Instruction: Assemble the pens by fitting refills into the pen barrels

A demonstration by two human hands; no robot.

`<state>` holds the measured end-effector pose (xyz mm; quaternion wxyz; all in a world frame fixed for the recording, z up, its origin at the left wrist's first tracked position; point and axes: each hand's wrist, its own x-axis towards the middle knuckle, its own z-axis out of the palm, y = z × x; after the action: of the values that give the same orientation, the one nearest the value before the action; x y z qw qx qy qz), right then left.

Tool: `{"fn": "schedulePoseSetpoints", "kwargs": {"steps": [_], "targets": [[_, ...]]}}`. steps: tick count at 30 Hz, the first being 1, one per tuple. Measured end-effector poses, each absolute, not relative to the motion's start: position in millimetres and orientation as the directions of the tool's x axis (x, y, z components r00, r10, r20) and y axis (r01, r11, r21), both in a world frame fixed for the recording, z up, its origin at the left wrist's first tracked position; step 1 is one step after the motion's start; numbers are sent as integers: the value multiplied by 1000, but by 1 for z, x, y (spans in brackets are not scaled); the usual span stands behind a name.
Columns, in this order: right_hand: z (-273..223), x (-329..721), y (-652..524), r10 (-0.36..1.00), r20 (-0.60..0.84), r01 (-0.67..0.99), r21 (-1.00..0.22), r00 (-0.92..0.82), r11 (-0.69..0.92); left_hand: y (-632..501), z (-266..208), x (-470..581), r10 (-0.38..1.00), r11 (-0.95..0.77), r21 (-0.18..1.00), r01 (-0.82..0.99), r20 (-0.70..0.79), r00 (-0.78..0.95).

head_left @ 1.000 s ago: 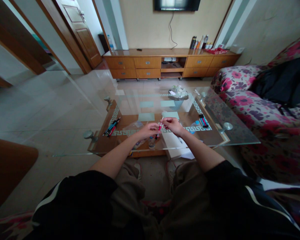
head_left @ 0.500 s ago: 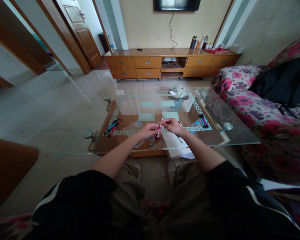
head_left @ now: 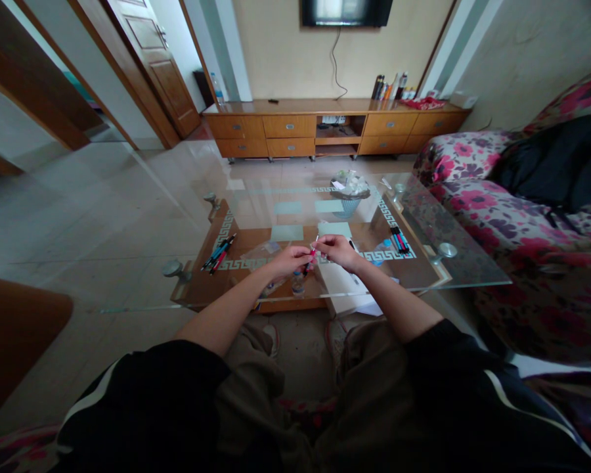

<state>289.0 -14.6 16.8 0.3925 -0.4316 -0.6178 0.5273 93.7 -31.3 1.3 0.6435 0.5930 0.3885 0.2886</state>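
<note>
Pink pen (head_left: 312,253) in both hands (head_left: 289,261) (head_left: 339,252); basket (head_left: 348,209) heaped with crumpled waste (head_left: 353,182).

Tabletop (head_left: 465,259) is looking like smooth, glossy clear glass, its round corner fitting (head_left: 447,250) is shining like metal, the long cabinet (head_left: 289,146) is showing varnished wood, sofa (head_left: 477,197) is sporting matt cloth, and the pink pen (head_left: 313,252) is looking kinda plasticky.

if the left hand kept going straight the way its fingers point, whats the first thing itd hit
Past the pink pen it holds, the left hand would probably meet the right hand first, though depth is hard to judge from one view.
</note>
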Motion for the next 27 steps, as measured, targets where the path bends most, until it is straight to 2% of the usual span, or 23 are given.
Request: {"fn": "schedulePoseSetpoints", "kwargs": {"steps": [4, 8, 27], "targets": [[25, 284, -17, 954, 136, 39, -988, -267, 151, -35, 9, 93, 823, 227, 973, -36, -172, 541], [30, 281, -18, 954, 165, 19, -984, -252, 176, -39, 16, 94, 799, 315, 943, -111, -200, 567], [33, 282, -20, 957, 146, 130, -975, -250, 182, -41, 14, 95, 809, 294, 946, -134, -172, 563]]}}
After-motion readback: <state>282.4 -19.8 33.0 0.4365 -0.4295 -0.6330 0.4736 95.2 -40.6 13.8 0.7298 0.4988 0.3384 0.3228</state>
